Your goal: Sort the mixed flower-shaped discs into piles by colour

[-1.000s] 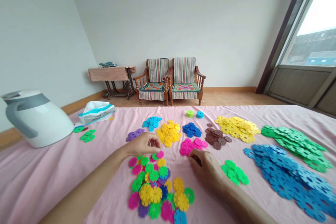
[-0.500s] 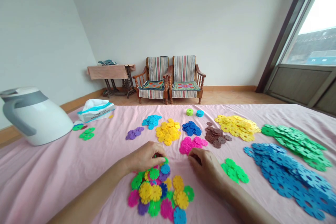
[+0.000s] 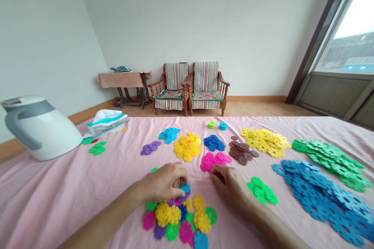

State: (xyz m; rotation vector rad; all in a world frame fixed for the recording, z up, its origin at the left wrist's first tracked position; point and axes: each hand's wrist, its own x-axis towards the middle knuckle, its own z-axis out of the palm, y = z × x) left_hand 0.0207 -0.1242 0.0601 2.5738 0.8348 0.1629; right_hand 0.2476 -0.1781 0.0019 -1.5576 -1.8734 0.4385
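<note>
My left hand [image 3: 165,183] is over a mixed pile of flower-shaped plastic discs [image 3: 173,214]. Its thumb and fingertips close around a light blue disc [image 3: 186,189] at the pile's upper right edge. The hand covers part of the pile beneath it. My right hand [image 3: 229,184] rests on the cloth with its fingers curled in, just below a heap of pink discs [image 3: 214,160]. Whatever its fingertips hold, if anything, is hidden. A small group of green discs [image 3: 262,190] lies to the right of that wrist.
Sorted heaps of purple [image 3: 150,148], yellow [image 3: 187,146], dark blue [image 3: 214,142] and brown discs [image 3: 242,151] lie beyond my hands. Large blue discs [image 3: 327,198] spread at right. A kettle [image 3: 58,134] and tissue pack [image 3: 107,122] stand left on the pink cloth [image 3: 122,171].
My left hand has shifted slightly down and right, from a green disc to the light blue one, and covers more of the pile. My right hand stays nearly still.
</note>
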